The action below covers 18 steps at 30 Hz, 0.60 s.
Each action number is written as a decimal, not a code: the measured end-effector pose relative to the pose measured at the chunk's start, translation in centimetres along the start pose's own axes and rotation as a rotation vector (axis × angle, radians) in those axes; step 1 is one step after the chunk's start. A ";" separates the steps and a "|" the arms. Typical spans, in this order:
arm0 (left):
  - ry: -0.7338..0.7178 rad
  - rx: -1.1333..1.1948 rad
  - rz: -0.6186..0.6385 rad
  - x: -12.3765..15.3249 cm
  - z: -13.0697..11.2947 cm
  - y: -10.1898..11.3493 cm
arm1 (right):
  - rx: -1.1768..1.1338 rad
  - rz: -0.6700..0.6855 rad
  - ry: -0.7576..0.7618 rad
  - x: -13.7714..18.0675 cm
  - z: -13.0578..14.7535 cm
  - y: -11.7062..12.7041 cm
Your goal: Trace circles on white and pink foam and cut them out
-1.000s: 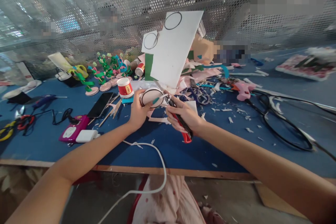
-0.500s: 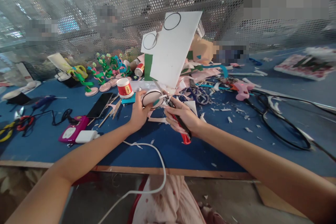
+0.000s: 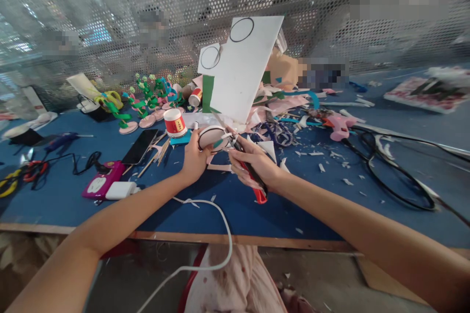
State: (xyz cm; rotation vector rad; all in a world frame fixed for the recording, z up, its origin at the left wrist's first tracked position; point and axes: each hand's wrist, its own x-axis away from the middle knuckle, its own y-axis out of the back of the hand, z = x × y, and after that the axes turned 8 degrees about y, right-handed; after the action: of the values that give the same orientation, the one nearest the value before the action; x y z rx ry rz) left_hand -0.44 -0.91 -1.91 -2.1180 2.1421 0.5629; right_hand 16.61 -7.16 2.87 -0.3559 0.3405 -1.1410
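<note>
Pinched in my left hand [image 3: 195,157] is a white card disc [image 3: 212,137] with a black circle drawn along its edge. My right hand [image 3: 253,159] is closed around scissors [image 3: 260,194] with red and black handles. Their blades point up and away from me, at the right edge of the disc. A thin white strip of card shows beside the blades. Fingers partly hide the disc's lower edge and the scissors' pivot. Just left of the disc stands a red and white paper cup [image 3: 175,123] on a blue piece.
Behind my hands leans a large white board [image 3: 238,73] with a drawn circle. Potted craft flowers [image 3: 147,100] and a phone [image 3: 140,146] lie left, beside a purple power socket [image 3: 104,180]. A pink glue gun [image 3: 340,124] with black cable lies right, among paper scraps.
Both hands stay nearly in place. The scissors have shifted slightly, their upper blade showing a little further left over the disc.
</note>
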 end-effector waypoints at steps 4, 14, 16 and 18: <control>-0.047 -0.070 -0.009 -0.1 -0.3 0.2 | -0.003 -0.006 -0.005 0.0 -0.1 -0.1; -0.077 -0.109 0.102 0.3 -0.6 0.1 | -0.009 -0.001 0.007 0.0 -0.2 0.1; -0.046 -0.081 0.129 0.3 -0.5 0.1 | -0.007 0.003 0.006 0.0 -0.2 0.1; -0.044 -0.068 0.139 0.3 -0.4 0.1 | 0.000 0.002 0.008 -0.1 -0.3 0.2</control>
State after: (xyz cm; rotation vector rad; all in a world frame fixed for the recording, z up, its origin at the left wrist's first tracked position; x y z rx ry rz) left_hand -0.50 -1.30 -1.59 -1.9790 2.2905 0.6982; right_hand 16.65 -7.04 2.51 -0.3513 0.3481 -1.1404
